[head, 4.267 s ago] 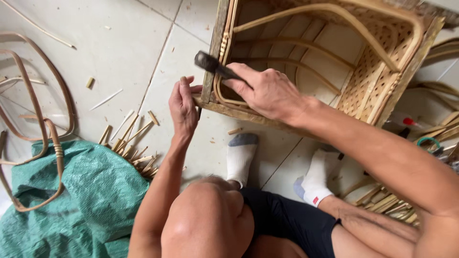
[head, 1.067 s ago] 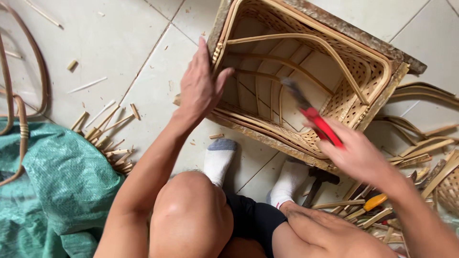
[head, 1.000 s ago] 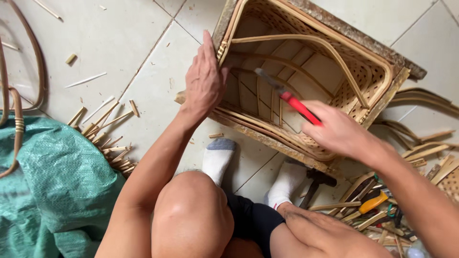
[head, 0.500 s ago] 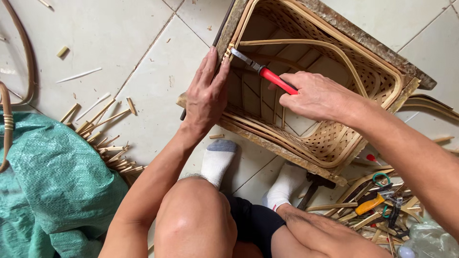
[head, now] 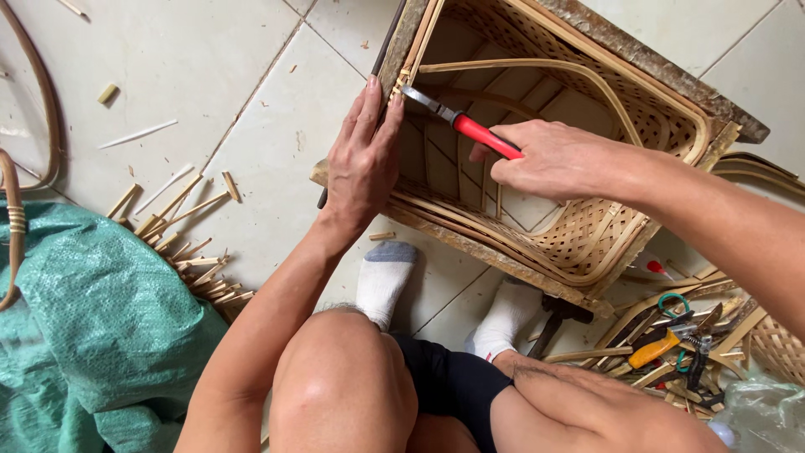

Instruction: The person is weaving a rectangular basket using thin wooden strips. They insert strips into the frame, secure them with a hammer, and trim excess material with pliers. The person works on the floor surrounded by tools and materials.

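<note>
Red-handled tool [head: 478, 132] clamped in right hand [head: 553, 159], left hand [head: 362, 159] spread flat against woven basket [head: 671, 126] frame

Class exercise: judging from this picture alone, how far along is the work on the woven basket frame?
Done: the basket walls look fully woven, with curved ribs fitted inside. In hand: the left hand steadies the rim while the right hand works a red-handled tool at the corner binding. Left: cut strips litter the floor.

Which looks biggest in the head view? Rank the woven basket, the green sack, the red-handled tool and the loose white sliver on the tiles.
1. woven basket
2. green sack, partly cut off by the frame
3. red-handled tool
4. white sliver
</note>
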